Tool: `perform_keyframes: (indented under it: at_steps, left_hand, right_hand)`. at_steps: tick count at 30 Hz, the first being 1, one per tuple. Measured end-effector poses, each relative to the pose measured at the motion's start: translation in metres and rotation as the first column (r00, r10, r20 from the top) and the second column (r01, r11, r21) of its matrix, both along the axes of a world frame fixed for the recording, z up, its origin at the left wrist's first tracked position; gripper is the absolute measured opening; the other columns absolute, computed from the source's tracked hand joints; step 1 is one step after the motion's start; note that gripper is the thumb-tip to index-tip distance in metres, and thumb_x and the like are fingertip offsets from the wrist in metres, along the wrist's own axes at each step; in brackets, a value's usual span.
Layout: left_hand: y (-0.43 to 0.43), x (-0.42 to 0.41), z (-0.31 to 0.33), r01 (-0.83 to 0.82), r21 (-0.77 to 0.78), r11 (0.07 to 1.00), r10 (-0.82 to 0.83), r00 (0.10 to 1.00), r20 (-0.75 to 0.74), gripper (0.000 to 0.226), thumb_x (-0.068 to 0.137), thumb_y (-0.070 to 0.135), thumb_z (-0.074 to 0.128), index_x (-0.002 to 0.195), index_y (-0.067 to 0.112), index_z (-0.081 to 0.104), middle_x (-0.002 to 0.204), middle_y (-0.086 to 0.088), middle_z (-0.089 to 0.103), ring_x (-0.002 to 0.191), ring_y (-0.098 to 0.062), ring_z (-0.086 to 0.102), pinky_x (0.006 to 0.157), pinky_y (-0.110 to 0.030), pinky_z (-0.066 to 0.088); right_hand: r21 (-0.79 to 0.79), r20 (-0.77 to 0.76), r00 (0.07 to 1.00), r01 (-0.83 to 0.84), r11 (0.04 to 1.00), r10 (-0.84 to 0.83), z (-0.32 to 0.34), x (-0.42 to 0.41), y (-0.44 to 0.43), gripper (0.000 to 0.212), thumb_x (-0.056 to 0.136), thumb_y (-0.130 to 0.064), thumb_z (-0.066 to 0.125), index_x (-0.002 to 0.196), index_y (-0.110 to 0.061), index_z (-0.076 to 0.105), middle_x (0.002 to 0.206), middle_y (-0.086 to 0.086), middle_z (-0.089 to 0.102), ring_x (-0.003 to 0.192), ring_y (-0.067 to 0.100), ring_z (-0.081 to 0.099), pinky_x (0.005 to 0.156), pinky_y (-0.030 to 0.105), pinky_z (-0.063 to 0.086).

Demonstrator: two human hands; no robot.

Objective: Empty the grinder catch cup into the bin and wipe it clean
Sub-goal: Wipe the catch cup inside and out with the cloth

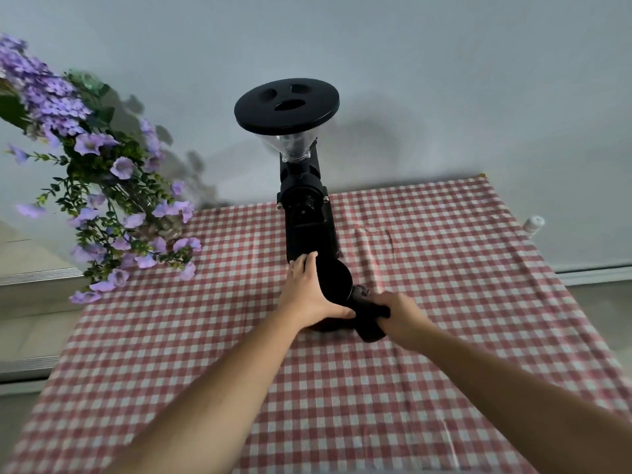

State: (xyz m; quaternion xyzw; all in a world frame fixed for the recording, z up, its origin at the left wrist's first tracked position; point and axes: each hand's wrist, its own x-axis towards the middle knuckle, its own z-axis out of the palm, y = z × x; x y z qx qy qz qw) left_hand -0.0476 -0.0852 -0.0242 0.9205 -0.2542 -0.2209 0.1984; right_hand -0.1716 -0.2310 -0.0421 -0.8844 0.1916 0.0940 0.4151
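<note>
A tall black grinder (309,213) with a clear hopper and a round black lid (286,106) stands at the back middle of the table. In front of its base the black catch cup (333,280) is tilted, its dark opening facing up and toward me. My left hand (306,294) wraps the cup's left side, thumb under its near edge. My right hand (398,313) is closed on a dark cloth (371,323) that presses against the cup's right side. The inside of the cup is too dark to see.
A red and white checked tablecloth (342,388) covers the table. A bunch of purple flowers (102,186) leans over the back left corner. A small white bottle (533,224) stands off the table's right edge by the wall. No bin is in view.
</note>
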Motion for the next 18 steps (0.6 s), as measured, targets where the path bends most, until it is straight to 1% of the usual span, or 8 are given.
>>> perform_keyframes:
  at_steps: [3, 6, 9, 11, 13, 14, 16, 18]
  left_hand:
    - [0.005, 0.009, 0.007, 0.119, 0.014, 0.993, -0.118, 0.991, -0.057, 0.141, 0.053, 0.057, 0.088, 0.155, 0.024, -0.002, 0.163, 0.008, -0.011, 0.15, -0.021, -0.007, 0.12, -0.051, 0.016]
    - [0.004, -0.002, 0.006, -0.023, -0.019, 1.0, 0.022, 0.999, -0.038, 0.142, 0.052, 0.061, 0.086, 0.155, 0.026, -0.005, 0.163, 0.002, -0.012, 0.15, -0.027, 0.006, 0.116, -0.05, 0.028]
    - [0.003, -0.016, -0.003, -0.184, -0.04, 0.982, 0.183, 0.983, -0.033, 0.138, 0.056, 0.057, 0.087, 0.153, 0.026, -0.006, 0.161, -0.007, 0.008, 0.141, -0.031, 0.029, 0.107, -0.045, 0.041]
    - [0.007, -0.012, -0.006, -0.126, -0.054, 0.991, 0.124, 0.991, -0.041, 0.134, 0.059, 0.052, 0.088, 0.153, 0.028, -0.004, 0.159, -0.005, 0.013, 0.14, -0.029, 0.031, 0.107, -0.045, 0.042]
    - [0.013, -0.003, -0.001, -0.03, -0.06, 0.998, 0.024, 0.995, -0.093, 0.132, 0.06, 0.046, 0.089, 0.154, 0.03, -0.003, 0.161, -0.001, 0.009, 0.143, -0.027, 0.026, 0.11, -0.045, 0.038]
    - [0.016, 0.001, 0.003, 0.023, -0.057, 0.998, -0.029, 0.992, -0.121, 0.133, 0.06, 0.042, 0.09, 0.154, 0.031, -0.002, 0.162, 0.002, 0.007, 0.145, -0.026, 0.023, 0.111, -0.045, 0.035]
    - [0.019, 0.006, 0.008, 0.089, -0.068, 0.994, -0.098, 0.985, -0.145, 0.13, 0.061, 0.036, 0.091, 0.154, 0.029, 0.001, 0.162, 0.004, 0.008, 0.145, -0.024, 0.021, 0.112, -0.044, 0.031]
    - [0.022, 0.007, 0.007, 0.09, -0.131, 0.987, -0.11, 0.981, -0.157, 0.123, 0.06, 0.033, 0.092, 0.153, 0.027, 0.011, 0.157, 0.004, 0.02, 0.142, -0.021, 0.027, 0.112, -0.038, 0.032]
  right_hand:
    - [0.112, 0.096, 0.985, 0.131, 0.985, -0.142, 0.024, 0.017, -0.017, 0.029, 0.092, -0.004, 0.05, 0.094, -0.028, 0.066, 0.076, -0.004, 0.067, 0.067, 0.012, 0.066, 0.054, 0.018, 0.051]
    - [0.2, 0.196, 0.936, 0.253, 0.946, -0.292, 0.034, 0.029, -0.011, 0.031, 0.092, -0.001, 0.048, 0.11, -0.021, 0.063, 0.087, -0.001, 0.069, 0.076, 0.014, 0.067, 0.055, 0.019, 0.051]
    - [0.092, 0.169, 0.972, 0.152, 0.984, -0.166, 0.007, 0.018, 0.012, 0.036, 0.091, 0.001, 0.047, 0.12, -0.017, 0.058, 0.107, 0.004, 0.061, 0.089, 0.02, 0.065, 0.055, 0.015, 0.048]
    - [-0.006, 0.044, 0.998, 0.034, 0.999, -0.034, -0.004, 0.002, 0.013, 0.036, 0.091, -0.001, 0.05, 0.121, -0.018, 0.059, 0.111, 0.004, 0.057, 0.086, 0.018, 0.063, 0.054, 0.015, 0.048]
    - [-0.061, -0.02, 0.998, -0.062, 0.996, 0.061, 0.002, -0.006, 0.0, 0.033, 0.091, -0.003, 0.052, 0.115, -0.022, 0.064, 0.104, 0.004, 0.06, 0.077, 0.015, 0.063, 0.056, 0.018, 0.052]
    - [-0.067, 0.013, 0.999, -0.049, 0.997, 0.05, 0.011, -0.005, -0.007, 0.033, 0.091, -0.002, 0.052, 0.113, -0.023, 0.065, 0.1, 0.004, 0.062, 0.076, 0.015, 0.064, 0.06, 0.02, 0.055]
    - [-0.114, 0.167, 0.986, 0.024, 0.993, -0.005, 0.035, 0.007, -0.016, 0.039, 0.09, 0.001, 0.049, 0.119, -0.022, 0.061, 0.107, 0.002, 0.06, 0.09, 0.016, 0.062, 0.073, 0.022, 0.054]
    - [-0.195, 0.307, 0.949, -0.016, 0.981, 0.076, 0.057, 0.027, -0.014, 0.045, 0.09, 0.004, 0.046, 0.125, -0.02, 0.058, 0.119, 0.0, 0.054, 0.104, 0.016, 0.054, 0.084, 0.021, 0.047]
